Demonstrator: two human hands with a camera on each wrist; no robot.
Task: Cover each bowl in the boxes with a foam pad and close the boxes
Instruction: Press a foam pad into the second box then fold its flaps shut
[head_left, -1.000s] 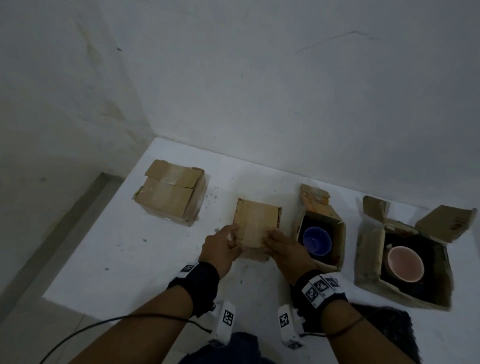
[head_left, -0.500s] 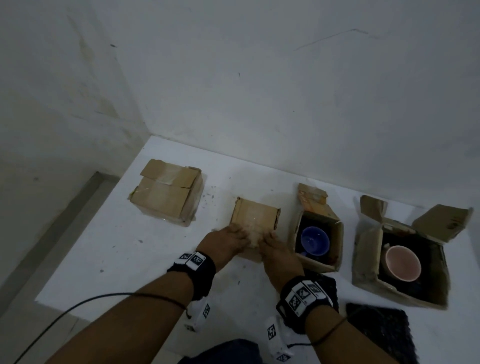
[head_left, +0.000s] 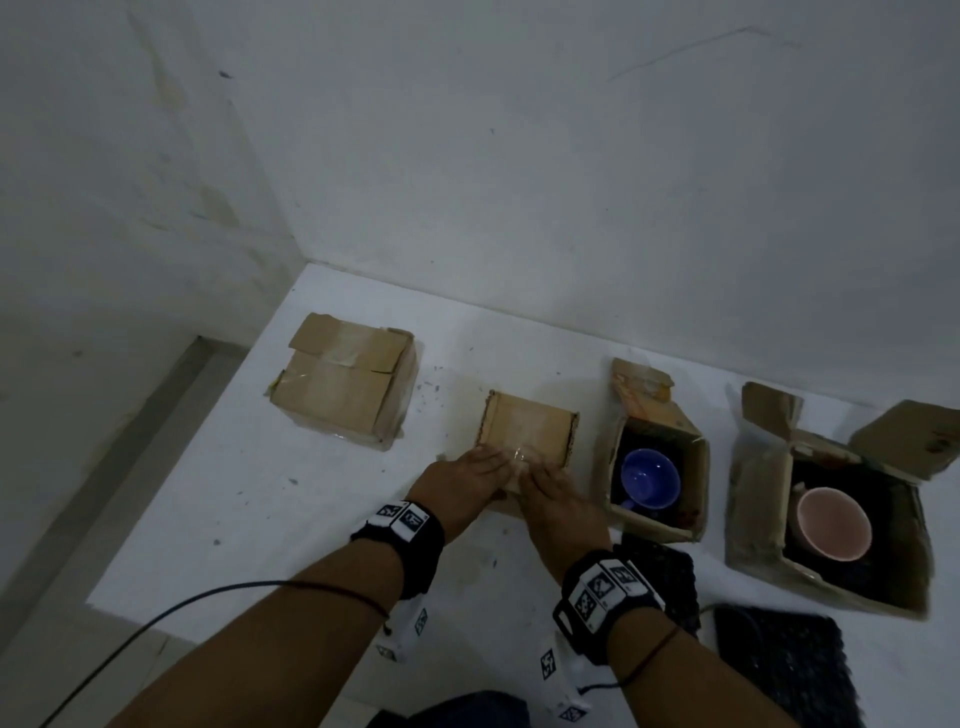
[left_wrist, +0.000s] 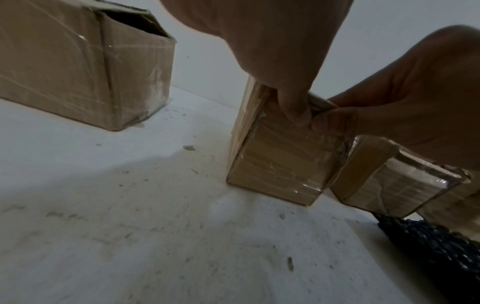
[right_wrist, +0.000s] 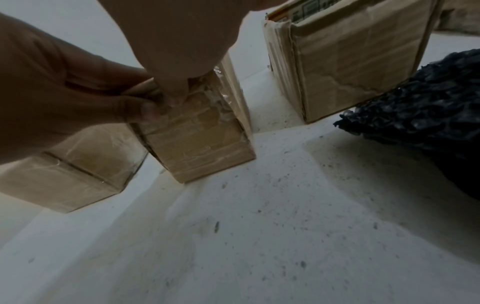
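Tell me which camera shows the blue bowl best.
The head view: the blue bowl sits fully visible in its open box, seen from above, uncovered. Both wrist views look low across the table and show only that box's outer walls, so the bowl itself is hidden there.

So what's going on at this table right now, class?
A person is packing bowls into cardboard boxes. Both hands, left hand and right hand, press down on the lid of the second box, thumbs over its front edge. The far-left box is already closed. Two boxes remain open, one with a blue bowl, one with a pink bowl, both uncovered. Black foam pads lie on the table nearby.
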